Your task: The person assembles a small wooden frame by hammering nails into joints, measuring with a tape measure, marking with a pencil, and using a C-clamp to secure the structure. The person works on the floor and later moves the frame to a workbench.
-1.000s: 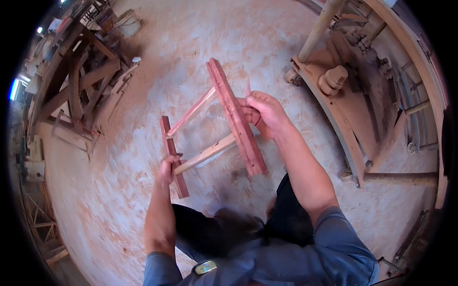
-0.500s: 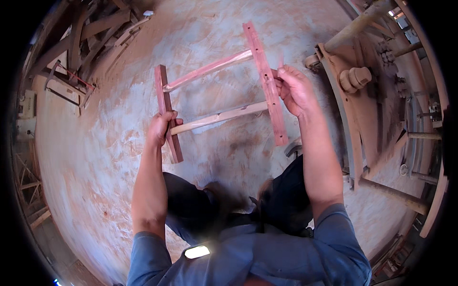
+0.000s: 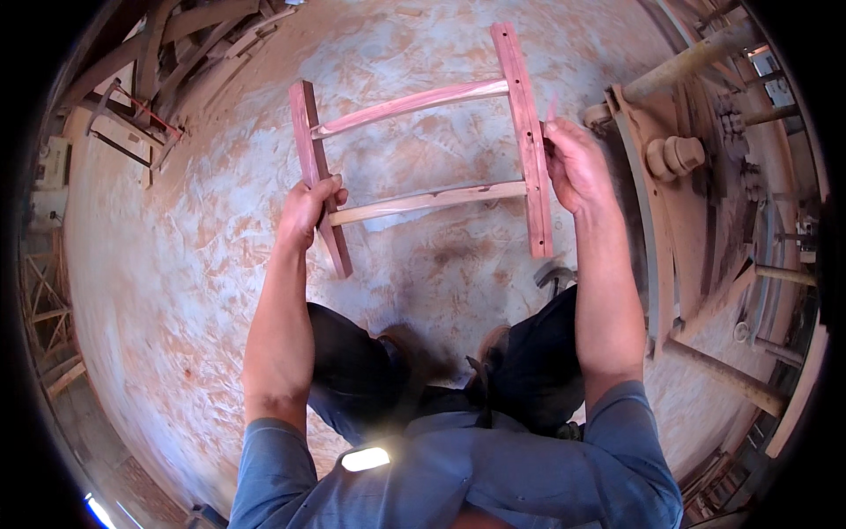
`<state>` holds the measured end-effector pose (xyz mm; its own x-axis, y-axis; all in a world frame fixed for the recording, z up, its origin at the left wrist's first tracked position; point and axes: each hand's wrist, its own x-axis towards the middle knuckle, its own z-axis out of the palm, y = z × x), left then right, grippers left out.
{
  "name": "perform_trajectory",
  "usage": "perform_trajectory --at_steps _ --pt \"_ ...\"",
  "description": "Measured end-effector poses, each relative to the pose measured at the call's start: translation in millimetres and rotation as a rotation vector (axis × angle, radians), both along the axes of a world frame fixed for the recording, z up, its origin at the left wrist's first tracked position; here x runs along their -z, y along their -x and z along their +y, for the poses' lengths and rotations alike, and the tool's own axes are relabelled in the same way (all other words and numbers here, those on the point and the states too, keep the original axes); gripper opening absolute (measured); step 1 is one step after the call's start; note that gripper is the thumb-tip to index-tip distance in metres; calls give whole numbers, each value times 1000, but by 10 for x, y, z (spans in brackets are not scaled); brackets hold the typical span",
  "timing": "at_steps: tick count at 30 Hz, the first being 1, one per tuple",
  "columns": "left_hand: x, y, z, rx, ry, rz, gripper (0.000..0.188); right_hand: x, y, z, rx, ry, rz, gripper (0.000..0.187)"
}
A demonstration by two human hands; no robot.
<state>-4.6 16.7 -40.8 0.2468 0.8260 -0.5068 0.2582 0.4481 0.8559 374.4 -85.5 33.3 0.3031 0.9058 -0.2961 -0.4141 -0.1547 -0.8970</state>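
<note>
I hold up a reddish wooden frame (image 3: pixel 423 198) above the floor, made of two upright posts joined by two rails. My left hand (image 3: pixel 308 207) is wrapped around the left post (image 3: pixel 310 141), just beside the end of the lower rail. At the outer edge of the right post (image 3: pixel 527 145), my right hand (image 3: pixel 582 167) is closed with its fingertips against the wood. A thin pinkish sliver (image 3: pixel 552 108) sticks up by that thumb; whether it is held there I cannot tell. Several small dark holes run along the right post's face.
On the floor by my right knee lies a hammer (image 3: pixel 555 275), partly hidden. A wooden bench (image 3: pixel 656 256) with turned wooden pieces (image 3: pixel 674 159) on it stands at the right. A bow saw (image 3: pixel 132 132) and stacked timber (image 3: pixel 189 48) are at the far left.
Both hands have lifted the frame a little farther away and to the right, still gripping the same posts. The head view has shifted slightly too.
</note>
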Motion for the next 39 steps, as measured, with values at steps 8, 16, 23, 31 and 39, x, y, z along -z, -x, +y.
perform_trajectory --at_steps 8,16,23,31,39 --pt "-37 -59 -43 -72 -190 50 43 -37 45 0 113 -22 108 16" --pt "3 -194 -67 -138 -447 -166 66 -8 47 -18 318 -220 264 16" --pt "-98 -347 -142 -166 -685 -251 74 23 2 26 439 -394 163 14" --pt "-94 -373 -246 -345 -380 -819 75 18 -186 -74 348 -537 335 21" --pt "-32 -316 -231 -242 -1219 312 75 -90 -307 -109 268 -694 587 20"
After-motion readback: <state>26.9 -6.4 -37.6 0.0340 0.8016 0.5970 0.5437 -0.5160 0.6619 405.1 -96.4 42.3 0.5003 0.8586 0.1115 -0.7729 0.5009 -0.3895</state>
